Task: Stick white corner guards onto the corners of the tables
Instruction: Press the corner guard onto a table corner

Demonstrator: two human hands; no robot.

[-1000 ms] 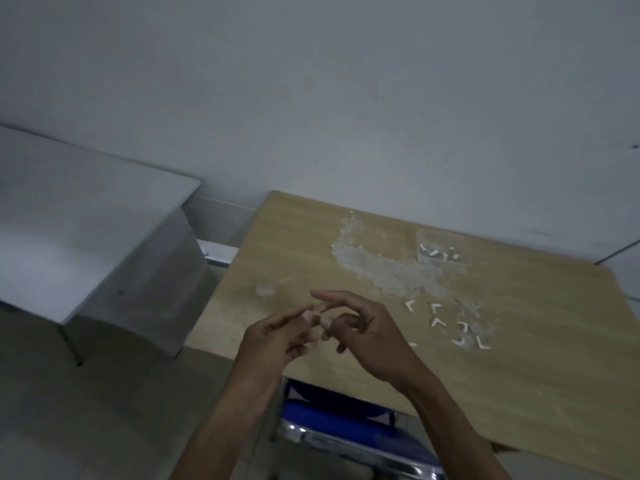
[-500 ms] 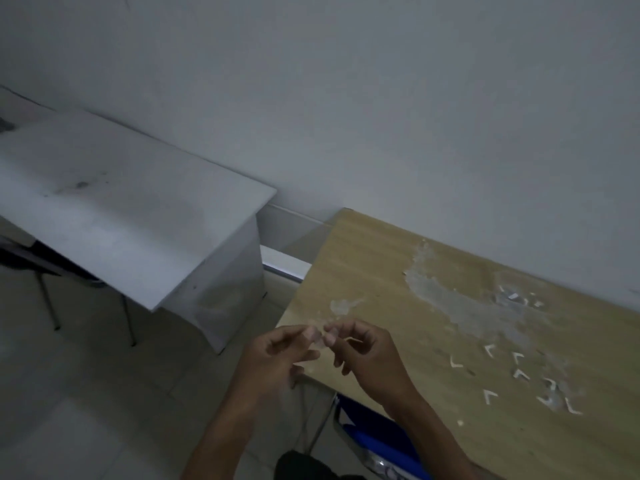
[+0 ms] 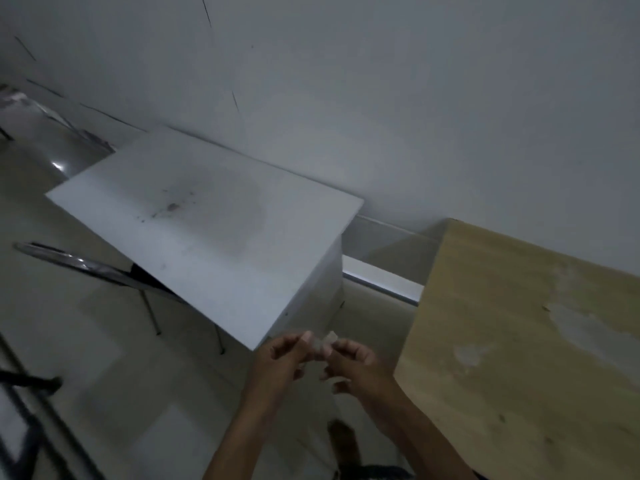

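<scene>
A small white corner guard (image 3: 327, 340) is pinched between the fingertips of my left hand (image 3: 282, 360) and my right hand (image 3: 353, 363). Both hands hover over the floor in the gap between two tables. The near right corner of the white table (image 3: 194, 230) lies just left of my left hand, about level with it. The wooden table (image 3: 519, 341) with a worn pale patch fills the right side, its near left corner close to my right hand. The loose guards on the wooden table are out of view.
A dark chair with a metal frame (image 3: 86, 268) stands under the white table's left side. A black metal frame (image 3: 24, 410) sits at the lower left. The wall runs behind both tables, with a pale skirting strip (image 3: 381, 277) between them. My foot (image 3: 343, 441) shows below.
The view has swung left from the wooden table toward the white table. My hands, still pinching the guard together, now hang in the gap beside the white table's corner.
</scene>
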